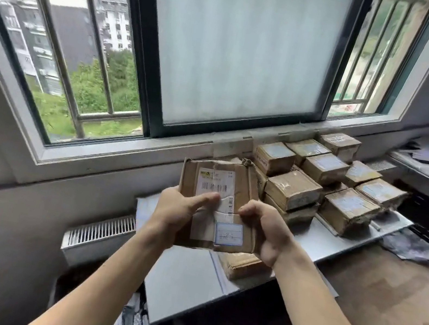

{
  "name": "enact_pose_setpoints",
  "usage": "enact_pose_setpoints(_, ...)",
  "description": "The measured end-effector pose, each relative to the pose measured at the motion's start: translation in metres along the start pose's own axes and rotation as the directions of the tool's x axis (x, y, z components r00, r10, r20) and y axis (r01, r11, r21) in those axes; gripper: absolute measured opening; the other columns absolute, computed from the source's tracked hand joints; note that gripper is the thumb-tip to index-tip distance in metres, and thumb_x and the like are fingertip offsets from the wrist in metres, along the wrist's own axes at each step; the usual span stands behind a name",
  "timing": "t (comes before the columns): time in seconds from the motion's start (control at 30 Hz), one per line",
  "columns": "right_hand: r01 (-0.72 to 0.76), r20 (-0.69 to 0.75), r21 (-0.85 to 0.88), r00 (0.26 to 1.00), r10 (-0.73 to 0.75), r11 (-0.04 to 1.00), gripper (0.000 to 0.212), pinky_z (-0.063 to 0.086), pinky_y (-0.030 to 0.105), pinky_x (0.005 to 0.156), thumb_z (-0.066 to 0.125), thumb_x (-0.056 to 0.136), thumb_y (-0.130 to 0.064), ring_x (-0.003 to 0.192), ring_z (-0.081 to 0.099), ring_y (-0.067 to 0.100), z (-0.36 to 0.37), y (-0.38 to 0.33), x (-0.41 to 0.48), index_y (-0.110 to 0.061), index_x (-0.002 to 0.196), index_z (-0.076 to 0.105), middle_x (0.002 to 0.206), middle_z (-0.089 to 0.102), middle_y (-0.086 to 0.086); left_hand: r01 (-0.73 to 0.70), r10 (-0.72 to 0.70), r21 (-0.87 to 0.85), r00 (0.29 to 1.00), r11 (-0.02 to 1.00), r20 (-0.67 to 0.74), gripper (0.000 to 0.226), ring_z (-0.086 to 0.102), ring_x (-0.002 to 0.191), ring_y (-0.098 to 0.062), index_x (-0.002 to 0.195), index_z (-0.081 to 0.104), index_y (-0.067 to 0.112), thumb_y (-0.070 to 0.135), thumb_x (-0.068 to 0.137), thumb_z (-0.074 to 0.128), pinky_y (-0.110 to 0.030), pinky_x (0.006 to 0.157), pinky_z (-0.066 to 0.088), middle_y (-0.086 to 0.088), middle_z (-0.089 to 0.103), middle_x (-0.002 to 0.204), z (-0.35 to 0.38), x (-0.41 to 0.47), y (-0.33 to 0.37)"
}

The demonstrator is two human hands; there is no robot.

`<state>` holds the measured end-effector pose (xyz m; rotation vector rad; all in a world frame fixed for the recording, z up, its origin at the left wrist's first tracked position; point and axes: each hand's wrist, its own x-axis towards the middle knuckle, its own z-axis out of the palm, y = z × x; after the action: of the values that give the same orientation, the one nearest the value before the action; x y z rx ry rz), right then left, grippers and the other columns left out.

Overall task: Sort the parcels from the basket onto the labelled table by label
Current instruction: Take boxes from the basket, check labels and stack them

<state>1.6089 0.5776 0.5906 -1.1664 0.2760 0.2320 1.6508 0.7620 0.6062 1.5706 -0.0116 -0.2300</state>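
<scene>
We hold one parcel (218,183) up above the desk (186,280), over its middle part and clear of its surface. It is a flat, worn box of brown cardboard with scuffed, dented edges and strips of clear tape across it. A white shipping label with barcodes covers the upper half of its broad face. A small sticker with a blue border sits at the lower right corner; its writing is too small to read. The broad face is tipped up towards us. The long axis runs from our hands upward and away towards the far side of the desk, and the label's print stands upright to us, its top at the far end.

Our left hand (178,213) grips the parcel's lower left edge, the thumb lying across the label and the fingers hidden behind the box. Our right hand (270,229) grips the lower right edge, its fingers curled onto the front.

On the desk directly under the held box lies another brown parcel (242,266). At the far right end of the desk stands a stack of parcels (319,178), most with pale labels on top.
</scene>
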Motion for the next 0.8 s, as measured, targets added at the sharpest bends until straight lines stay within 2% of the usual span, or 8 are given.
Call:
enact_pose_setpoints(0.07,-0.026,-0.001,0.013,1.0,0.026,1.0,0.024,0.06,0.037,0.068,0.057,0.084,-0.015,0.068,0.071,0.025,-0.035,-0.01,0.006,-0.01,0.102,0.072,0.084,0.073,0.01,0.013,-0.013,-0.007,1.0,1.0,-0.015,0.029,0.078,0.079,-0.023,0.101,0.077,0.009,0.021,0.078,0.09,-0.036,0.064,0.063,-0.007,0.081,0.089,0.036,0.009,-0.003)
enact_pose_setpoints(0.17,-0.064,-0.004,0.033,0.998,0.064,0.997,0.047,0.062,0.041,0.069,0.058,0.081,-0.013,0.074,0.072,0.029,-0.081,-0.018,0.02,-0.005,0.127,0.066,0.093,0.072,0.014,0.052,-0.052,0.001,0.998,0.999,-0.023,0.03,0.078,0.079,-0.023,0.102,0.078,0.009,0.021,0.077,0.09,-0.039,0.068,0.065,-0.008,0.081,0.09,0.079,0.026,-0.011)
enact_pose_setpoints(0.23,-0.102,0.005,0.043,0.995,0.102,0.994,0.062,0.062,0.043,0.072,0.062,0.071,-0.016,0.077,0.072,0.03,-0.106,-0.018,0.029,-0.002,0.132,0.065,0.098,0.071,0.016,0.087,-0.086,0.003,0.996,0.996,-0.024,0.034,0.079,0.084,-0.026,0.104,0.077,0.009,0.023,0.076,0.091,-0.043,0.072,0.065,-0.009,0.081,0.093,0.102,0.039,-0.02)
enact_pose_setpoints(0.3,-0.114,0.005,0.058,0.994,0.114,0.992,0.071,0.062,0.045,0.076,0.065,0.066,-0.019,0.082,0.072,0.031,-0.128,-0.019,0.041,0.001,0.134,0.063,0.103,0.07,0.018,0.113,-0.113,-0.005,0.993,0.994,-0.036,0.035,0.079,0.082,-0.025,0.105,0.077,0.008,0.021,0.076,0.091,-0.039,0.067,0.064,-0.008,0.081,0.092,0.122,0.054,-0.03)
enact_pose_setpoints(0.43,-0.079,-0.088,0.033,0.993,0.082,0.996,0.044,0.058,0.047,0.09,0.055,0.097,-0.025,0.104,0.067,0.035,-0.174,-0.023,0.073,-0.002,0.133,0.063,0.121,0.071,0.021,0.156,-0.157,-0.019,0.987,0.988,-0.031,0.034,0.078,0.078,-0.023,0.105,0.075,0.005,0.016,0.076,0.09,-0.034,0.059,0.062,-0.008,0.081,0.09,0.157,0.09,-0.049)
enact_pose_setpoints(0.6,-0.071,-0.272,-0.073,0.961,0.049,0.995,0.044,0.049,0.028,0.062,0.061,0.099,-0.031,0.071,0.063,0.017,-0.233,-0.04,0.124,-0.002,0.131,0.063,0.096,0.072,0.009,0.224,-0.224,-0.011,0.974,0.974,0.008,0.031,0.079,0.076,-0.024,0.101,0.074,0.009,0.018,0.076,0.091,-0.04,0.061,0.063,-0.007,0.08,0.085,0.197,0.155,-0.076)
enact_pose_setpoints(0.7,-0.081,-0.332,-0.082,0.942,0.049,0.993,0.039,0.047,0.028,0.062,0.061,0.099,-0.024,0.068,0.063,0.016,-0.263,-0.059,0.154,-0.001,0.131,0.062,0.091,0.073,0.008,0.28,-0.28,-0.041,0.96,0.959,0.016,0.035,0.079,0.078,-0.027,0.103,0.074,0.007,0.019,0.075,0.092,-0.044,0.064,0.064,-0.009,0.08,0.087,0.22,0.203,-0.088)
enact_pose_setpoints(0.8,-0.094,-0.347,-0.136,0.937,0.042,0.986,0.029,0.047,0.028,0.067,0.061,0.1,-0.018,0.069,0.063,0.015,-0.288,-0.08,0.181,-0.007,0.126,0.063,0.085,0.074,0.003,0.318,-0.316,-0.063,0.948,0.946,0.035,0.038,0.079,0.082,-0.029,0.103,0.075,0.005,0.019,0.073,0.093,-0.049,0.075,0.065,-0.011,0.08,0.089,0.245,0.246,-0.092)
